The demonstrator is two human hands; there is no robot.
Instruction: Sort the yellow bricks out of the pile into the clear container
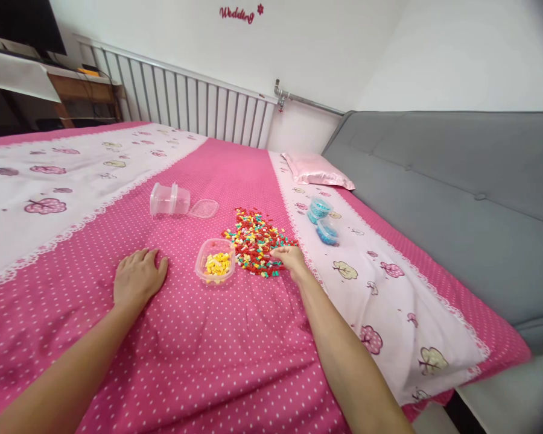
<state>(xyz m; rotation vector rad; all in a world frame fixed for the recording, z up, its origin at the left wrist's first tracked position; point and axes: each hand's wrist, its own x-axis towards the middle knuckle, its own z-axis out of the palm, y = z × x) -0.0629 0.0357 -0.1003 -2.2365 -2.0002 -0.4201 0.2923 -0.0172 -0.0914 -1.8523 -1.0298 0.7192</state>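
My left hand lies flat on the pink dotted bedspread, fingers stretched out and holding nothing. At the right side of a loose pile of small coloured pieces, mostly red with some yellow, green and pink, is my right hand. Its thumb and fingertips are pinched together; whatever may be between them is too small to make out. Between the hands, touching the pile's left edge, stands a clear plastic tub with yellow pieces in its bottom.
Clear nested tubs lie on their side beyond my left hand, beside a clear lid. To the right stand containers of blue pieces. Farther off are a pink pillow and the grey headboard.
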